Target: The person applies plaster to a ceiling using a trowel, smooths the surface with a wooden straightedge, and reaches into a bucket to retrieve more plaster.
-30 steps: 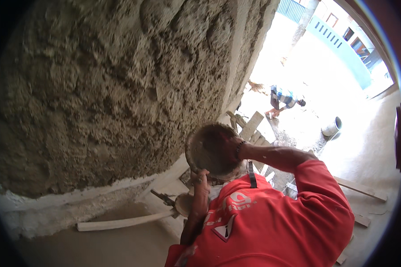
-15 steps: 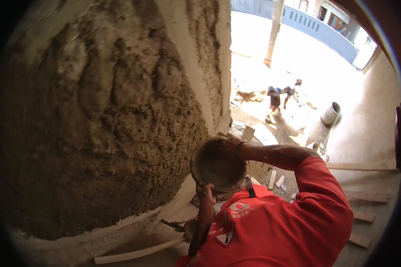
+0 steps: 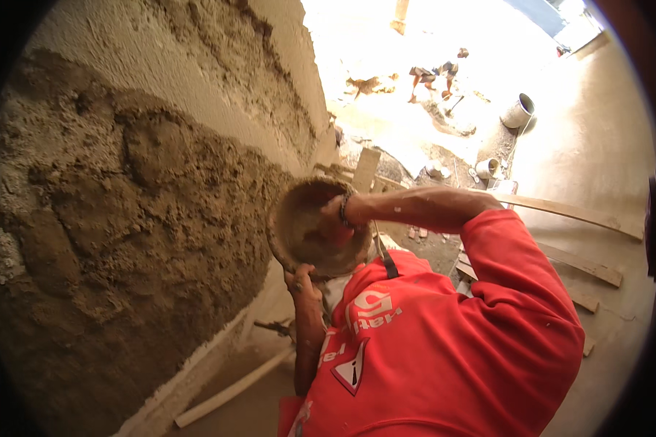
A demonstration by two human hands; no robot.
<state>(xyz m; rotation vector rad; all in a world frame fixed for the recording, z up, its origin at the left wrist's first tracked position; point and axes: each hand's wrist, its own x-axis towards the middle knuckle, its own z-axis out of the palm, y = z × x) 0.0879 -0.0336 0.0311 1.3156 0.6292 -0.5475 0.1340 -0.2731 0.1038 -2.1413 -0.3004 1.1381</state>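
Clock is centred on the basin, 12 = top of view. Left hand (image 3: 303,280) at 7 grips the rim of the round basin (image 3: 275,246), thumb over the edge. Basin sits in front of the chest, tilted toward the camera, just beside the wall. Right hand (image 3: 334,213) comes in from 3 and is inside it; fingers hidden, so can't tell if it's grasping anything. Something reddish by it, unclear what.

Step, my read: scooping or working the mix (image 3: 297,227) in the basin. Next move calls for a firm left hold; risk is the basin tipping. Mix looks grey-brown and wet, depth unclear.

Wall (image 3: 160,211) at 9: rough brown coat, paler smooth band at 11. Long wood strip (image 3: 233,386) at 7, low down.

Farther: board (image 3: 366,172) at 1. Small bucket (image 3: 487,170) and big bucket (image 3: 518,112) toward 2, both on their sides or tilted; contents not readable. Co-worker (image 3: 431,75) at 1, bent over, well apart.
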